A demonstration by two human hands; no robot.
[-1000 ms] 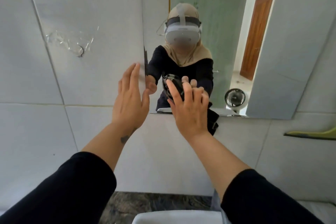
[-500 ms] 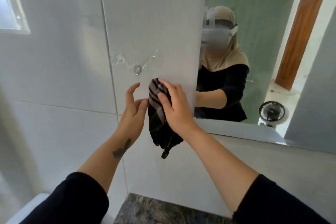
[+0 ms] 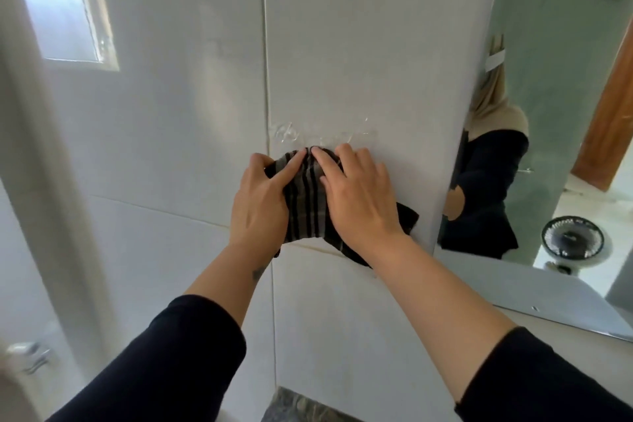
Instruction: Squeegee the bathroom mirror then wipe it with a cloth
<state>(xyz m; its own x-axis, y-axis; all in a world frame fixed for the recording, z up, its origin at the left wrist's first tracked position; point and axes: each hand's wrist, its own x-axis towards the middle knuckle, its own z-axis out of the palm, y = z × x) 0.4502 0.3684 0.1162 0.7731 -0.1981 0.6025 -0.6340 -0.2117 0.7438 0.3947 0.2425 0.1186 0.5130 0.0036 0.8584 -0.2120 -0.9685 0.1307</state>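
A black cloth with grey stripes (image 3: 308, 202) is pressed against the white tiled wall, just below a clear stick-on hook patch (image 3: 291, 137). My left hand (image 3: 262, 205) grips its left side with the fingers on its upper edge. My right hand (image 3: 359, 202) lies flat over its right side, fingers reaching its top. A dark corner of the cloth sticks out to the right of my right wrist. The mirror (image 3: 548, 113) is at the right, away from both hands. No squeegee is in view.
A small window (image 3: 61, 7) sits high on the left wall. The mirror reflects a person in dark sleeves, a wooden door and a small fan (image 3: 570, 241). A dark stone countertop (image 3: 301, 408) shows at the bottom edge, and a metal fitting (image 3: 30, 356) at lower left.
The view has swung left, off the mirror onto the tiled wall. The cloth went from my right hand alone up to the wall hook patch, and my left hand has now taken hold of it too.
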